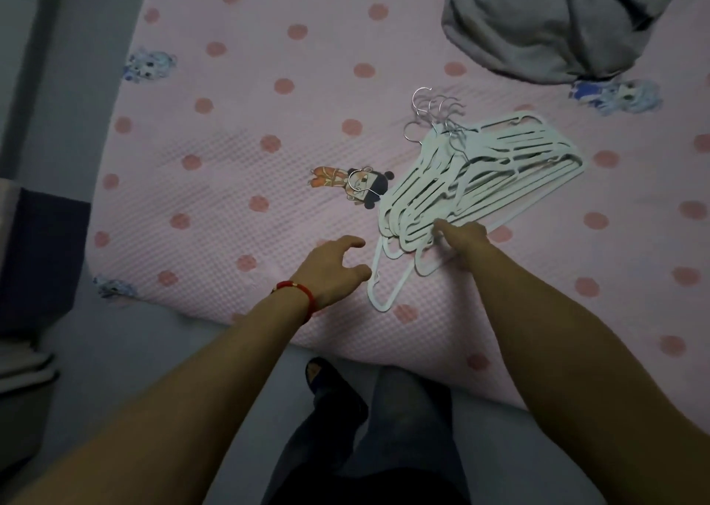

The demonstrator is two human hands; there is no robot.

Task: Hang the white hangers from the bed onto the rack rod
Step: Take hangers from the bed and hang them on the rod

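You are at the gathering step: the pile of white hangers (476,174) lies on the pink dotted bedsheet (230,182), at about two o'clock from your hands, metal hooks pointing to twelve. Your right hand (461,239) has its fingers curled into the near end of the pile, grasping several hanger ends. Your left hand (334,266) (red bracelet (297,293) at the wrist) hovers spread and holding nothing, just at nine o'clock of the lowest hanger. Next, I judge, you must close on the bundle and lift; the rack rod is out of view. No writing is readable
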